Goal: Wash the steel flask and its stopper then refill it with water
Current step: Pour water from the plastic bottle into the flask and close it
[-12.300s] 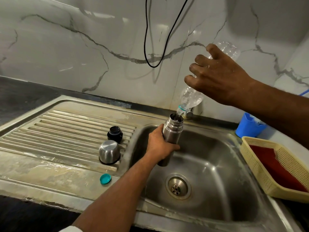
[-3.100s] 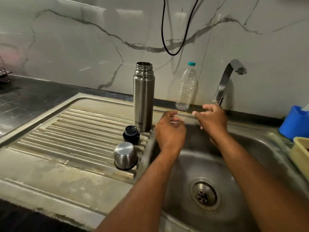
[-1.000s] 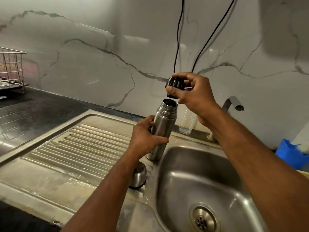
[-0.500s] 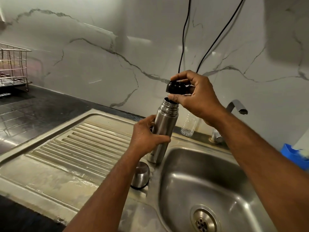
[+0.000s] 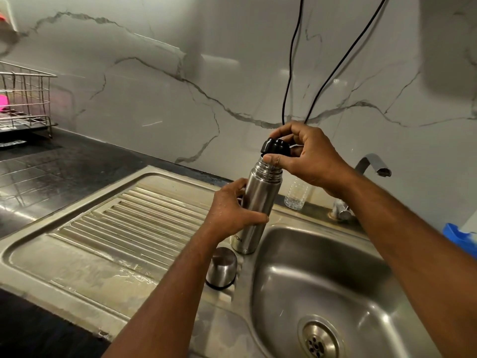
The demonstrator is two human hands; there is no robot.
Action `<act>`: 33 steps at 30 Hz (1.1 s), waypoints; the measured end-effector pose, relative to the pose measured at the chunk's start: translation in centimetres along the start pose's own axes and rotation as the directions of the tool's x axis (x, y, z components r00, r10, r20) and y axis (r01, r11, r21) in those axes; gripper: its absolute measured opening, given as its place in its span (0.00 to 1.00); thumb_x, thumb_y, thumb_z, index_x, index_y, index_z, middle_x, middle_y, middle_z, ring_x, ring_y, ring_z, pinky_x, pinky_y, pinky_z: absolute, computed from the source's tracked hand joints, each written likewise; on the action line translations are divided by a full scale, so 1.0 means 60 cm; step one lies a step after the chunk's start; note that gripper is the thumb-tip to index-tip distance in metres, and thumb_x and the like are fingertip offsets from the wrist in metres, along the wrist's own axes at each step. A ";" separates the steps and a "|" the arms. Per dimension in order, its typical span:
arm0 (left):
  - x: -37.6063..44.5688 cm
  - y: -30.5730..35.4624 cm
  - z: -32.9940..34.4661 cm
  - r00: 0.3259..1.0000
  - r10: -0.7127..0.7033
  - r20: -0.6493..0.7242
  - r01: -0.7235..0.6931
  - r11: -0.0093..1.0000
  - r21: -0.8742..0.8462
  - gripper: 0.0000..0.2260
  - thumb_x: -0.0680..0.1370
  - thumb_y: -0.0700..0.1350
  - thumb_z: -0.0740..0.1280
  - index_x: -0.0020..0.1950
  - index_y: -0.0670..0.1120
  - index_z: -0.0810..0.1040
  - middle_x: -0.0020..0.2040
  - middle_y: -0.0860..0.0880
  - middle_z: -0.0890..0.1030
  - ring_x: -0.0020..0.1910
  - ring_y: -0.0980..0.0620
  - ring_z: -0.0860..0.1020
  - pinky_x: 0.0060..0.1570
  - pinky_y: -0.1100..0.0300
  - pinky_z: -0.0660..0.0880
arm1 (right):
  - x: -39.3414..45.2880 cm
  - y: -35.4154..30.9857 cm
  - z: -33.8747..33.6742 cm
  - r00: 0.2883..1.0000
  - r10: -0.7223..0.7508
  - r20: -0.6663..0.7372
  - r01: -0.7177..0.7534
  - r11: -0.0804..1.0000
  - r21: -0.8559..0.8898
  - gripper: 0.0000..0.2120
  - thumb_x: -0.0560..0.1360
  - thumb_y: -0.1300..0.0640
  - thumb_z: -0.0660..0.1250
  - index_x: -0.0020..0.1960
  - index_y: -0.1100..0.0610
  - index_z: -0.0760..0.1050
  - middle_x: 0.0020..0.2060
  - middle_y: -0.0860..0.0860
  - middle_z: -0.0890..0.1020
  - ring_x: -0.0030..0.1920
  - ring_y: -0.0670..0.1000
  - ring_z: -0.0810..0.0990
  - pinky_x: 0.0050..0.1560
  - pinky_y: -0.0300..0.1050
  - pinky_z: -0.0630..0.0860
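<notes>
A black stopper [image 5: 275,146] tops the silver steel flask [image 5: 259,200]; grey veins cross the white marble wall [image 5: 154,99]; the countertop [image 5: 51,171] looks black.

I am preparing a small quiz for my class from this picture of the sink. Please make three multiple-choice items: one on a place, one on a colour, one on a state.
1. Where does the steel cup stand?
A. in the basin
B. on the drainboard beside the flask
C. in the wire rack

2. What colour is the stopper?
A. black
B. blue
C. white

3. What does the left hand do?
A. hangs idle
B. turns the tap
C. grips the flask body

Key:
1 B: the steel cup sits inverted on the drainboard, near the flask.
2 A: the stopper in the right hand is black.
3 C: the left hand wraps the flask.
</notes>
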State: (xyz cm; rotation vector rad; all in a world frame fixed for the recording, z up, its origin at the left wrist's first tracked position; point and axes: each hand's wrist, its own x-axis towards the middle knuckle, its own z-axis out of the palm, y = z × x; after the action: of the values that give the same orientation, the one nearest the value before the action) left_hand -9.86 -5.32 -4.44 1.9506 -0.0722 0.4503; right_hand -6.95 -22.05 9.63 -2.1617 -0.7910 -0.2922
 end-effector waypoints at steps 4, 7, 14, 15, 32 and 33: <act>0.000 0.000 -0.001 1.000 0.004 0.018 -0.004 1.000 -0.003 0.32 0.65 0.45 0.85 0.66 0.54 0.76 0.56 0.53 0.81 0.52 0.56 0.80 0.46 0.66 0.75 | -0.004 -0.008 -0.007 0.993 0.012 0.121 -0.010 1.000 -0.016 0.17 0.74 0.55 0.77 0.61 0.47 0.79 0.55 0.47 0.83 0.57 0.48 0.82 0.62 0.53 0.81; -0.002 0.006 0.003 1.000 0.019 0.004 -0.019 0.999 -0.035 0.32 0.66 0.48 0.85 0.67 0.53 0.75 0.55 0.55 0.81 0.51 0.59 0.80 0.45 0.70 0.73 | -0.005 -0.014 -0.013 0.986 0.033 0.164 -0.025 0.998 -0.052 0.17 0.77 0.60 0.73 0.63 0.46 0.79 0.59 0.47 0.82 0.60 0.49 0.81 0.64 0.55 0.79; -0.001 0.009 0.002 0.999 0.051 0.017 -0.049 0.995 -0.091 0.34 0.67 0.53 0.84 0.69 0.57 0.74 0.58 0.56 0.81 0.56 0.57 0.80 0.55 0.59 0.80 | -0.005 -0.033 -0.008 0.997 0.003 0.074 0.025 0.928 -0.371 0.24 0.69 0.48 0.81 0.63 0.51 0.81 0.53 0.51 0.86 0.48 0.46 0.83 0.48 0.38 0.77; -0.001 0.009 0.001 0.999 0.048 0.016 -0.047 0.995 -0.093 0.34 0.67 0.53 0.84 0.69 0.57 0.74 0.59 0.55 0.81 0.57 0.57 0.80 0.56 0.58 0.80 | -0.005 -0.036 -0.004 0.999 -0.008 0.042 0.024 0.915 -0.402 0.25 0.68 0.44 0.81 0.62 0.51 0.82 0.50 0.51 0.87 0.46 0.45 0.83 0.47 0.39 0.79; 0.001 0.010 -0.004 0.998 0.022 0.063 -0.014 0.992 -0.126 0.34 0.66 0.49 0.85 0.68 0.57 0.75 0.59 0.55 0.82 0.58 0.55 0.81 0.57 0.55 0.80 | -0.006 -0.019 0.017 0.986 0.052 -0.160 -0.109 0.920 -0.378 0.35 0.59 0.23 0.72 0.50 0.51 0.81 0.42 0.46 0.83 0.44 0.45 0.82 0.43 0.45 0.82; 0.001 0.010 -0.005 0.998 0.022 0.066 -0.014 0.991 -0.132 0.34 0.66 0.49 0.85 0.68 0.56 0.75 0.59 0.55 0.83 0.57 0.55 0.81 0.57 0.55 0.80 | -0.007 -0.015 0.013 0.989 0.103 -0.108 -0.127 0.963 -0.240 0.35 0.62 0.26 0.74 0.56 0.52 0.81 0.48 0.47 0.83 0.48 0.46 0.82 0.45 0.46 0.83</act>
State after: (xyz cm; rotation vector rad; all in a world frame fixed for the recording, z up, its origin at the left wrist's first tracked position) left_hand -10.04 -5.30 -3.80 1.8364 -0.1589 0.3824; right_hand -7.87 -21.21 9.51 -2.3959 -0.5976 -0.4494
